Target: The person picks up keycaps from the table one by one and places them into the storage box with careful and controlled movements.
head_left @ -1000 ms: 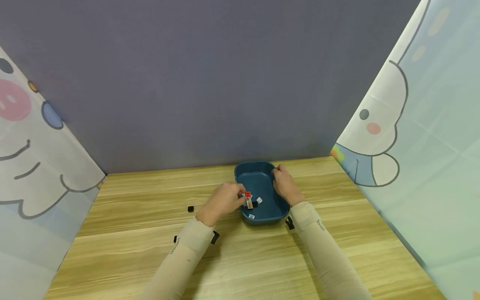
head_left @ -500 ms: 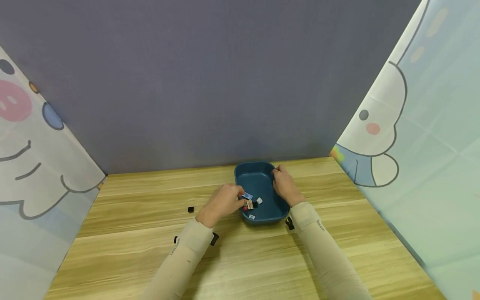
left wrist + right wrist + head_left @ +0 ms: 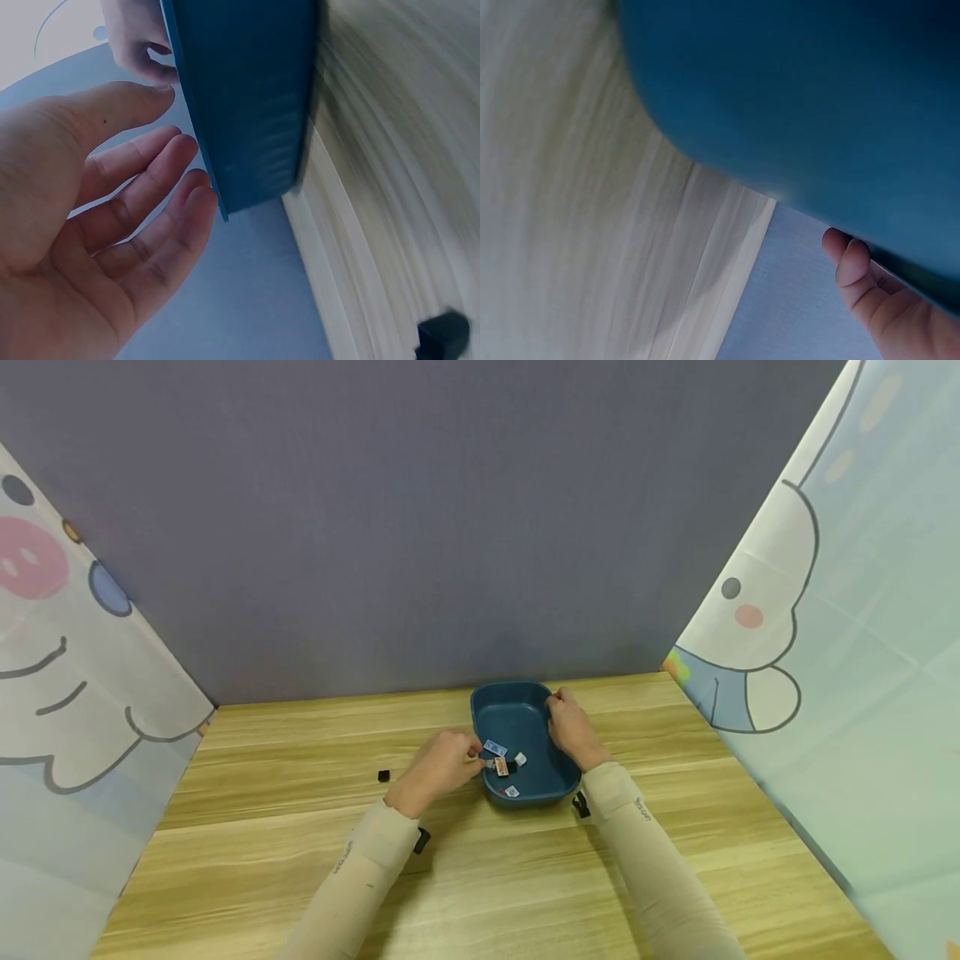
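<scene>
A deep blue plastic tub [image 3: 517,727] stands on the wooden table. My right hand [image 3: 572,729] grips its right rim, fingers and thumb on the edge, as the right wrist view also shows. At the left rim, my left hand [image 3: 444,762] hovers with bent, relaxed fingers and nothing between them; the left wrist view shows the palm [image 3: 97,262] bare. Inside the tub lie a blue-and-white block [image 3: 495,748], a tan printed block [image 3: 501,767], a black piece [image 3: 512,767] and a white cube [image 3: 521,759]. Toward the front are a white printed piece [image 3: 512,791] and a barely visible red piece.
On the table [image 3: 300,793] to the left lies a small black cube [image 3: 384,776]. Black parts show beside the left cuff [image 3: 422,841] and the right cuff [image 3: 581,804]. A grey-purple backdrop [image 3: 435,527] rises behind the table, with cartoon-printed sheets at both sides.
My left fingers have let go of a red cube, which dropped into the tub near its front. The left hand has drawn back slightly left. My right hand keeps its hold on the rim.
</scene>
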Demonstrator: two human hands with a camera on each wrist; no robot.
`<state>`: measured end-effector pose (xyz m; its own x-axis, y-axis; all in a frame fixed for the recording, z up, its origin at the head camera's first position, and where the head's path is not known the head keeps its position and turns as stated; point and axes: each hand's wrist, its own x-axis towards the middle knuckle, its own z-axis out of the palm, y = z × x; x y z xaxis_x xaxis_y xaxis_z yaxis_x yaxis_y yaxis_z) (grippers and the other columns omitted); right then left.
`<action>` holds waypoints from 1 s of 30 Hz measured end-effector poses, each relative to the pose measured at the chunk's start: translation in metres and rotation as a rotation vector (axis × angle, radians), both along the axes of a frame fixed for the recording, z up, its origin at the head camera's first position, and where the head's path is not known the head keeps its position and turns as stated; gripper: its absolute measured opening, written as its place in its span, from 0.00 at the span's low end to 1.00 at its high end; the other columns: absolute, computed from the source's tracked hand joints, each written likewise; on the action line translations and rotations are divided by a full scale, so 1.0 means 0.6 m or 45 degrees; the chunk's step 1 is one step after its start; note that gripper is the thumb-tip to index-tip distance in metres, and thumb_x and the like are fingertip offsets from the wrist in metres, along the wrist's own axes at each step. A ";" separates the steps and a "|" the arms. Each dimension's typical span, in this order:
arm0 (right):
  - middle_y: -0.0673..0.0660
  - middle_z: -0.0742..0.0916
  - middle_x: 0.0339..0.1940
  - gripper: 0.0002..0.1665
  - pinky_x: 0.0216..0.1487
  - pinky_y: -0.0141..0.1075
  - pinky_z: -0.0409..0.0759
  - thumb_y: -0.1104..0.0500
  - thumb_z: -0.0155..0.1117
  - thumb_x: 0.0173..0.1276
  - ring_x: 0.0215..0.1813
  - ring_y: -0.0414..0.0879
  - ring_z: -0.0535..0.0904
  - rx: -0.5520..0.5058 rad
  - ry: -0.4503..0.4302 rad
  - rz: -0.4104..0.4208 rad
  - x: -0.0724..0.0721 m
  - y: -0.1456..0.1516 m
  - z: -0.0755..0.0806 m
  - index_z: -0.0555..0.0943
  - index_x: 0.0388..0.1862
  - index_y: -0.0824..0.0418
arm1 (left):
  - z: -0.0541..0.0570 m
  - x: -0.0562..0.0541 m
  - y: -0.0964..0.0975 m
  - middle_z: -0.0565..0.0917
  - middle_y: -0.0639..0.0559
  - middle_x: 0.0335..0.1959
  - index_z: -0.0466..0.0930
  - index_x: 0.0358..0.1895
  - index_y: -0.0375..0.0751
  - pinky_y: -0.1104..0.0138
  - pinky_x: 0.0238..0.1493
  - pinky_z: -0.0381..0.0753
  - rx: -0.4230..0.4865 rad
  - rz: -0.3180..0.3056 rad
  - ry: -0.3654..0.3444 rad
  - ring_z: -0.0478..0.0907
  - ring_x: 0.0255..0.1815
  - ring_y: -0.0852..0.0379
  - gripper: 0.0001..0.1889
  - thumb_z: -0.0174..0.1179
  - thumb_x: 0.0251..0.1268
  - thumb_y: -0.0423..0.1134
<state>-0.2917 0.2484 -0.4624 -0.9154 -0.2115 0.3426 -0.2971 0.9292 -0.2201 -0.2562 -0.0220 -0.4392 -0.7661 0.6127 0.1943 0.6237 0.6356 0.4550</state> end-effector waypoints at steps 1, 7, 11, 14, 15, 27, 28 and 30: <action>0.71 0.75 0.48 0.12 0.45 0.49 0.82 0.75 0.61 0.64 0.46 0.62 0.80 0.000 0.002 0.001 0.000 0.000 0.000 0.79 0.46 0.77 | -0.001 0.001 -0.004 0.86 0.49 0.40 0.87 0.43 0.38 0.60 0.43 0.82 -0.001 0.008 0.001 0.83 0.42 0.53 0.08 0.67 0.66 0.38; 0.71 0.75 0.47 0.12 0.45 0.49 0.83 0.76 0.62 0.63 0.46 0.62 0.80 0.008 0.033 0.021 0.002 0.001 0.000 0.79 0.46 0.77 | -0.003 0.005 -0.027 0.86 0.48 0.42 0.86 0.45 0.39 0.59 0.44 0.82 -0.012 0.054 -0.028 0.83 0.44 0.52 0.08 0.66 0.65 0.35; 0.71 0.75 0.47 0.11 0.45 0.49 0.82 0.76 0.63 0.62 0.45 0.62 0.80 0.004 0.044 0.025 0.003 0.002 -0.001 0.79 0.45 0.77 | -0.004 0.008 -0.042 0.85 0.50 0.42 0.86 0.47 0.40 0.59 0.44 0.82 -0.023 0.094 -0.069 0.82 0.44 0.52 0.09 0.67 0.66 0.36; 0.71 0.75 0.47 0.11 0.45 0.49 0.82 0.76 0.62 0.63 0.45 0.62 0.79 0.013 0.042 0.023 0.003 0.003 -0.002 0.79 0.45 0.77 | -0.008 0.009 -0.052 0.85 0.51 0.42 0.86 0.47 0.41 0.59 0.44 0.82 -0.031 0.124 -0.070 0.82 0.44 0.53 0.09 0.67 0.65 0.37; 0.71 0.75 0.47 0.10 0.45 0.49 0.82 0.76 0.61 0.63 0.45 0.62 0.79 0.015 0.037 0.021 0.003 0.003 -0.001 0.79 0.45 0.77 | -0.010 0.009 -0.056 0.85 0.51 0.42 0.86 0.47 0.42 0.59 0.44 0.82 -0.032 0.132 -0.070 0.82 0.43 0.53 0.09 0.67 0.65 0.37; 0.71 0.76 0.50 0.13 0.48 0.49 0.82 0.75 0.62 0.65 0.48 0.62 0.80 0.015 -0.019 -0.003 0.006 -0.001 0.006 0.78 0.48 0.77 | -0.011 0.010 -0.118 0.83 0.51 0.44 0.85 0.51 0.42 0.61 0.38 0.81 -0.085 0.225 -0.130 0.80 0.39 0.55 0.12 0.68 0.66 0.37; 0.71 0.76 0.49 0.13 0.48 0.49 0.82 0.75 0.62 0.65 0.48 0.62 0.80 0.016 -0.019 -0.003 0.006 -0.001 0.005 0.78 0.48 0.77 | -0.012 0.010 -0.123 0.83 0.50 0.44 0.85 0.51 0.42 0.61 0.38 0.81 -0.090 0.228 -0.125 0.80 0.39 0.55 0.12 0.68 0.66 0.37; 0.71 0.76 0.49 0.13 0.48 0.49 0.82 0.75 0.62 0.65 0.48 0.62 0.80 0.016 -0.017 -0.004 0.005 -0.001 0.004 0.79 0.48 0.77 | -0.013 0.010 -0.134 0.83 0.49 0.44 0.85 0.51 0.41 0.60 0.38 0.81 -0.093 0.231 -0.114 0.80 0.39 0.54 0.12 0.68 0.66 0.36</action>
<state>-0.2886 0.2479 -0.4599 -0.9206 -0.2125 0.3276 -0.2910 0.9329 -0.2124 -0.2500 -0.1023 -0.4468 -0.8774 0.4730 0.0801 0.4549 0.7673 0.4520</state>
